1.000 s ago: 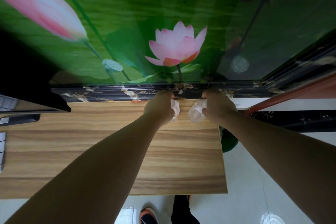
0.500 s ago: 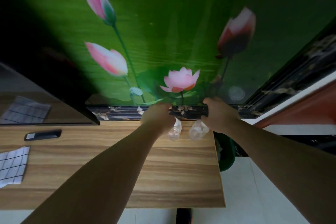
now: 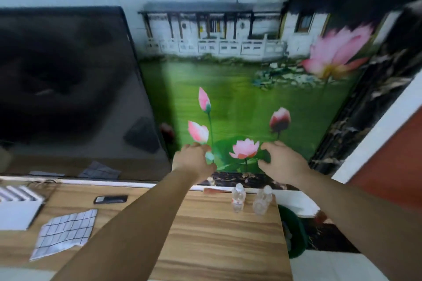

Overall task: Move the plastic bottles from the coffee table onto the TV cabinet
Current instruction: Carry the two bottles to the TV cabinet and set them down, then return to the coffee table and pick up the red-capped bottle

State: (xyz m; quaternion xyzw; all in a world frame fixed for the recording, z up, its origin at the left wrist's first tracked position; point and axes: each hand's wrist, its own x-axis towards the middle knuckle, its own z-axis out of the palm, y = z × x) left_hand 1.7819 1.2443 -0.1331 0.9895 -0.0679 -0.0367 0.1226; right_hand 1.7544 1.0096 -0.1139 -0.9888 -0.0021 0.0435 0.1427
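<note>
Bottles point(image 3: 238, 198) point(image 3: 262, 199) stand upright, caps up, on the cabinet point(image 3: 217, 235); both hands' point(image 3: 194, 159) point(image 3: 280, 163) grip apart, empty.

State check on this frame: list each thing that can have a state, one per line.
Left bottle: upright on the wooden cabinet top, released.
Right bottle: upright beside it, apart from it, released.
Left hand: open, empty, raised clear of the bottles.
Right hand: open, empty, fingers spread.
TV: screen dark.
Checked cloth: lying flat, slightly rumpled.
Remote: lying flat.

home living room, television point(image 3: 68, 89), lotus mural wall point(image 3: 239, 102), wooden cabinet point(image 3: 217, 242)
</note>
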